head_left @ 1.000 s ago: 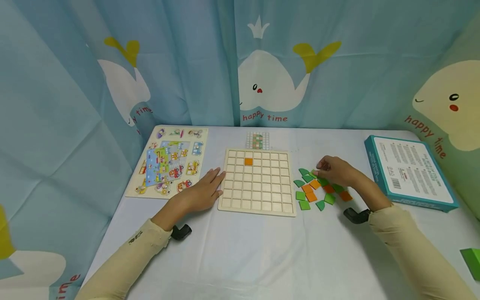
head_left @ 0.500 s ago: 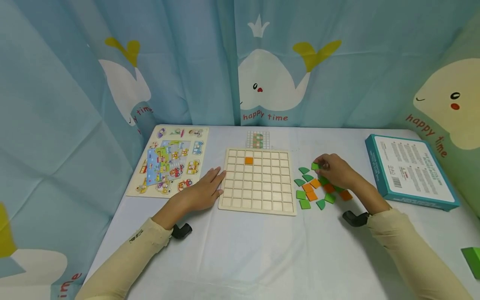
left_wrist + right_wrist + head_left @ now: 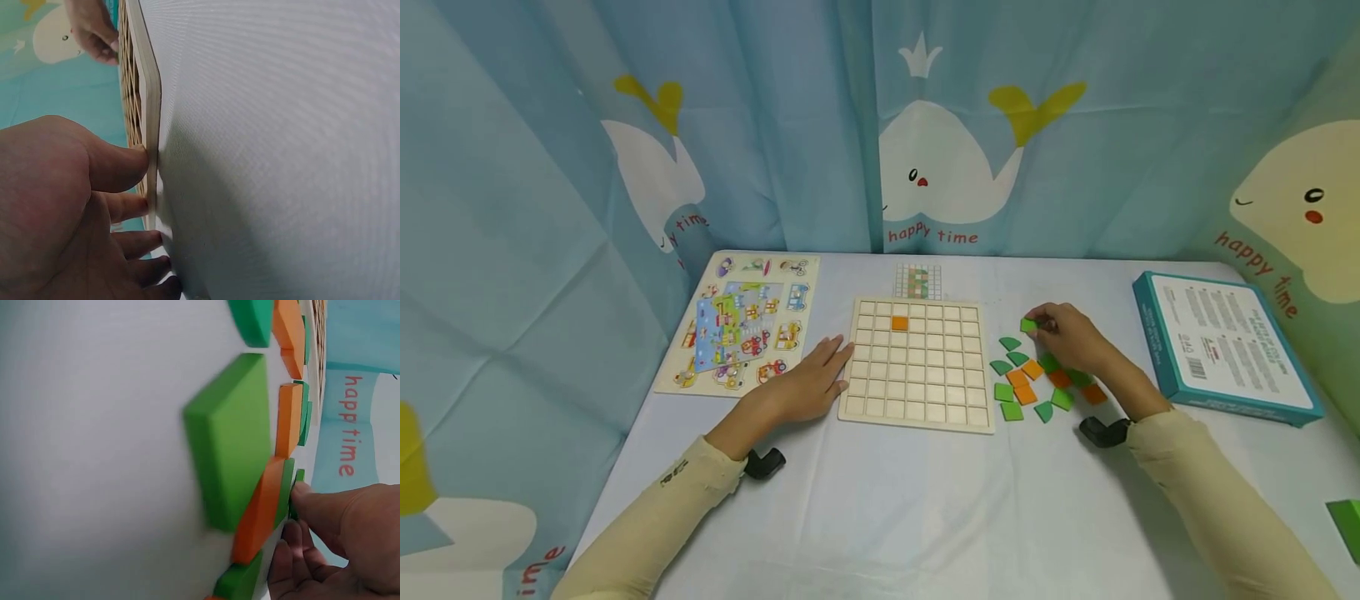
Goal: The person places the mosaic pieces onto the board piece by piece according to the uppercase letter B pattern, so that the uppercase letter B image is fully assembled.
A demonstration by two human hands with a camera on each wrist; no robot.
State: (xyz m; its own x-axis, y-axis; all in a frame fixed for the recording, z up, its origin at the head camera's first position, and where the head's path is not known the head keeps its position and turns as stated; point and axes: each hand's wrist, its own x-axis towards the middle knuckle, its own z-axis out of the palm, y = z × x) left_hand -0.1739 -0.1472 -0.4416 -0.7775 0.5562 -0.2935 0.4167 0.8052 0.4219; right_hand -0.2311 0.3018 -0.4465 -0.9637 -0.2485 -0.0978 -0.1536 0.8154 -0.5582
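Observation:
A wooden grid board (image 3: 917, 367) lies mid-table with one orange square tile (image 3: 899, 323) in a cell of its second row. Against the board's left edge rests my left hand (image 3: 808, 382), its fingers fairly straight; in the left wrist view the thumb touches the board's side. My right hand (image 3: 1067, 337) pinches a light green square tile (image 3: 1028, 325) between thumb and fingers, at the far side of the loose tiles. Those tiles, such as an orange one (image 3: 1024, 393) and a green quarter-circle (image 3: 1043, 412), lie scattered right of the board. Some are partly hidden by the right hand.
Behind the board lies a small grid pattern card (image 3: 917, 282). A picture puzzle board (image 3: 797, 297) is at the left, a teal-edged box (image 3: 1228, 342) at the right. A green block (image 3: 1347, 521) sits at the right edge. A whale-print curtain (image 3: 805, 125) hangs behind.
My right hand has picked a green tile out of the pile and moved it slightly left and away from me. The left hand stays at the board's edge.

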